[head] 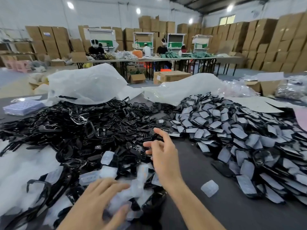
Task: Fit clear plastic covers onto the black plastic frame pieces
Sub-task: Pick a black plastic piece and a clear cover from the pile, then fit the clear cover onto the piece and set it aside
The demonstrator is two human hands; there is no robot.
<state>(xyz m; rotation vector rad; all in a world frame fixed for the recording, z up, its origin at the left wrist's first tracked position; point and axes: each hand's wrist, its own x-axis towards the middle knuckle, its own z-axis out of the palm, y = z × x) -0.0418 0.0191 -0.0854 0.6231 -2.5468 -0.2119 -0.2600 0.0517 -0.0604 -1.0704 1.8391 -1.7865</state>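
Though a big heap of covered frames (240,138) already lies at my right, fanned out over the bench (216,213), I judge the job is about half done. An equally large tangle of bare black frame pieces (74,127) is still waiting at my left. Clear plastic covers (106,156) are scattered along its near edge, and one stray cover (209,188) sits alone on the dark bench top.

My right hand (162,155) reaches toward the black pile with its fingers loosely spread, holding nothing. My left hand (99,196) lies blurred over a clump of covers, and I cannot tell whether it grips one.

Crumpled plastic bags (86,83) billow behind the piles. Further off, other workers (96,48) sit at long tables, and stacked cartons (265,44) line the warehouse walls.
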